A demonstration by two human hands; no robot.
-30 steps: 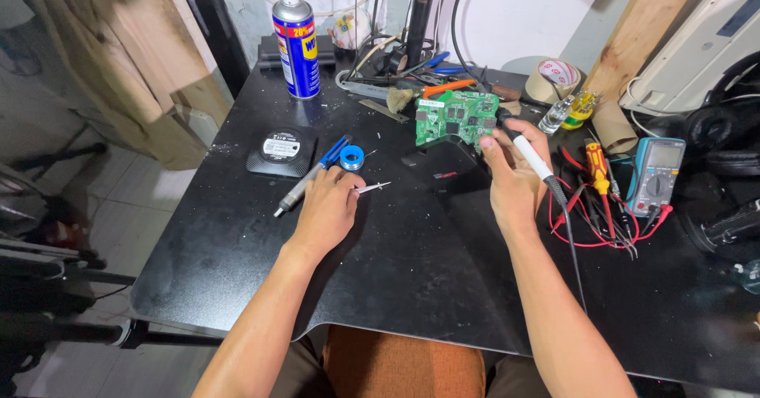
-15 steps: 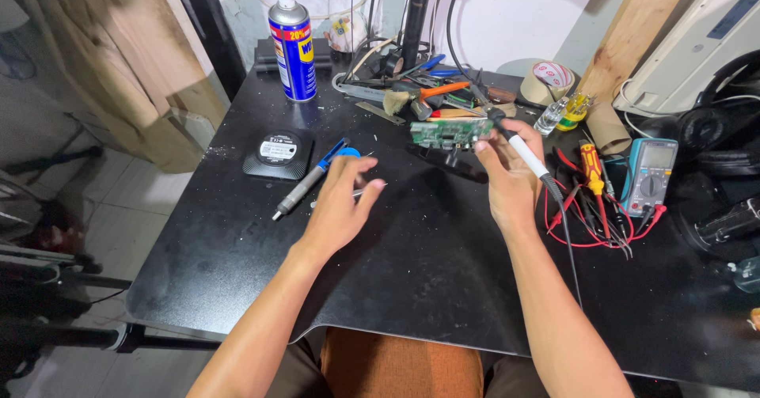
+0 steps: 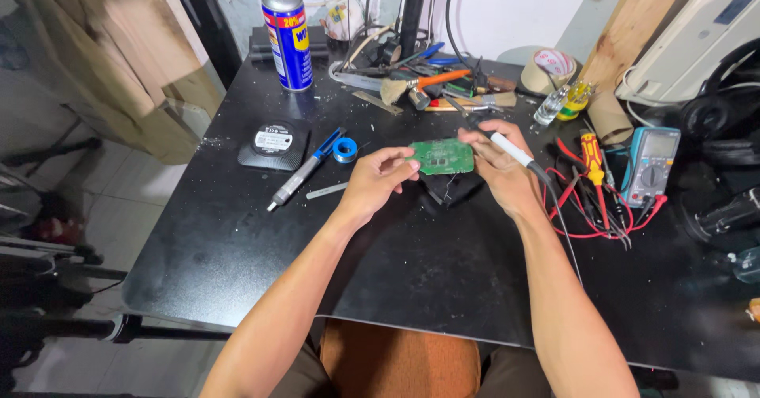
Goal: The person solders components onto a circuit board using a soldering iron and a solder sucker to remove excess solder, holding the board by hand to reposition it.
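Both forearms are bare, with no sleeves, watch or rings visible; the lap shows seemingly rust-orange shorts (image 3: pixel 400 362).

We see a small green circuit board (image 3: pixel 442 156), a flat rectangle, held level just above the black table (image 3: pixel 237 240). A thin pen-shaped tool (image 3: pixel 511 149), white with a black cord, maybe a soldering iron, slants beside the board's right edge.

Blue-yellow spray can (image 3: pixel 286 36) rear-left; teal multimeter's grey screen (image 3: pixel 659 142) right.
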